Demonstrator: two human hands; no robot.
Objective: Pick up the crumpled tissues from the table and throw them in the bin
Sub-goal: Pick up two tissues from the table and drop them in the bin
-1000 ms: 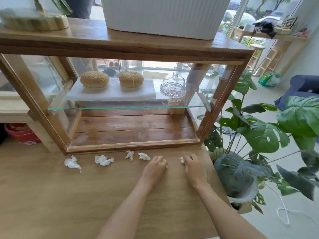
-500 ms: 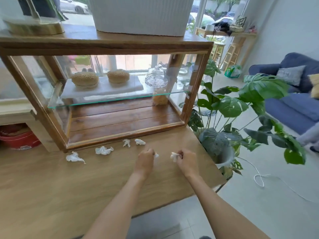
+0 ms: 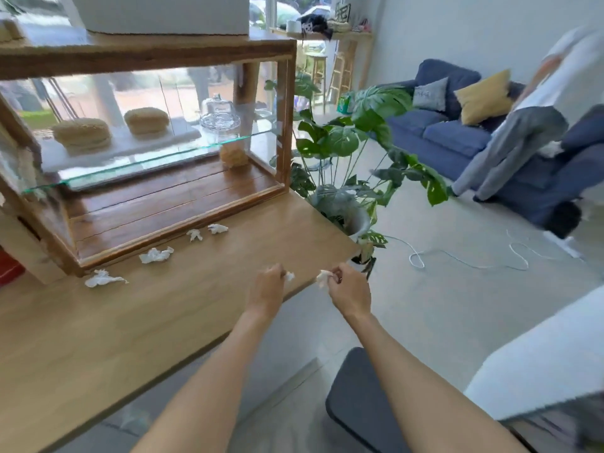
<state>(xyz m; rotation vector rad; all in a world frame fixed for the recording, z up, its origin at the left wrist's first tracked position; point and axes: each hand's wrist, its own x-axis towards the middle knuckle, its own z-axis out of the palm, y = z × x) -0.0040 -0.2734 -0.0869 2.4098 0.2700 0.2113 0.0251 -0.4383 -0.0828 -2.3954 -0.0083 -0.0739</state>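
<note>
Tissues: four crumpled ones (image 3: 156,255) lie on the worktop (image 3: 98,322) along the front of the glass cabinet (image 3: 157,152). Near its right corner, the left hand (image 3: 266,289) pinches one tissue (image 3: 289,276), the right hand (image 3: 349,291) another (image 3: 323,278).

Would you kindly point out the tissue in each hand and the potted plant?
Tissue in left hand (image 3: 289,276), head view, on the white wad showing past the fingers.
Tissue in right hand (image 3: 323,277), head view, on the wad's middle.
Potted plant (image 3: 343,138), head view, on a broad leaf.
</note>
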